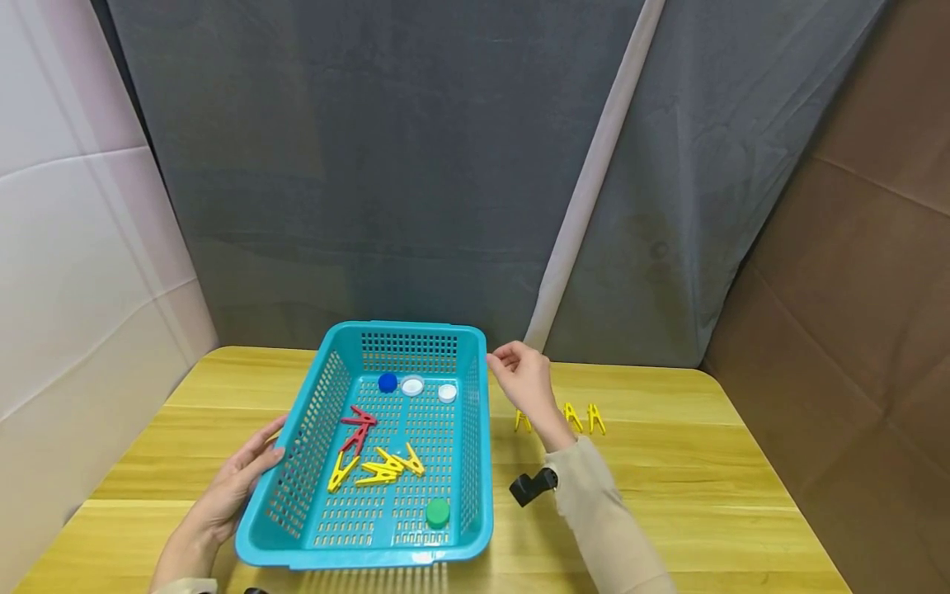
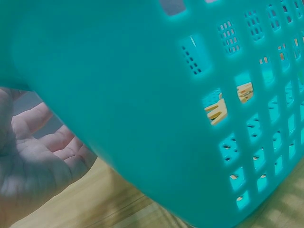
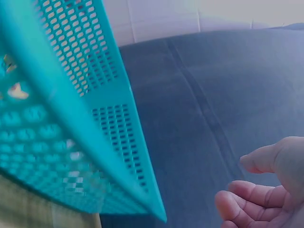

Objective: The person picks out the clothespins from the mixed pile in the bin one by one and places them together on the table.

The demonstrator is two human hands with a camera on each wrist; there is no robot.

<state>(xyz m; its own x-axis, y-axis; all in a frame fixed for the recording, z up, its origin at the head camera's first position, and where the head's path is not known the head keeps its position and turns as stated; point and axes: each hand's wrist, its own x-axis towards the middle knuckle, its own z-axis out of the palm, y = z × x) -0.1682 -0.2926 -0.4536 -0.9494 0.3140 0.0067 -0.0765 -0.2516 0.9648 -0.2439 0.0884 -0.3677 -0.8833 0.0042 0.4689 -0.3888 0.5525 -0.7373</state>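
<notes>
A turquoise plastic basket (image 1: 481, 462) stands at the front left of the wooden table. My left hand (image 1: 233, 483) holds its left side, thumb at the rim and fingers partly hidden behind it; the left wrist view shows that hand (image 2: 45, 154) beside the basket's wall (image 2: 118, 95). My right hand (image 1: 523, 379) is just off the right rim. In the right wrist view this hand (image 3: 266, 190) is apart from the basket (image 3: 116, 97), fingers loosely bent, holding nothing. Inside are red clothespins (image 1: 359, 431), several yellow clothespins (image 1: 382, 472), and blue (image 1: 387, 382), white (image 1: 412, 385) and green (image 1: 438, 513) caps.
Right of the basket, three yellow clothespins (image 1: 596, 418) lie on the table (image 1: 690, 478), one partly hidden by my right wrist. A grey cloth (image 1: 445, 165) hangs behind the table. Pale cloth (image 1: 89, 214) stands on the left, brown cloth (image 1: 853, 272) on the right.
</notes>
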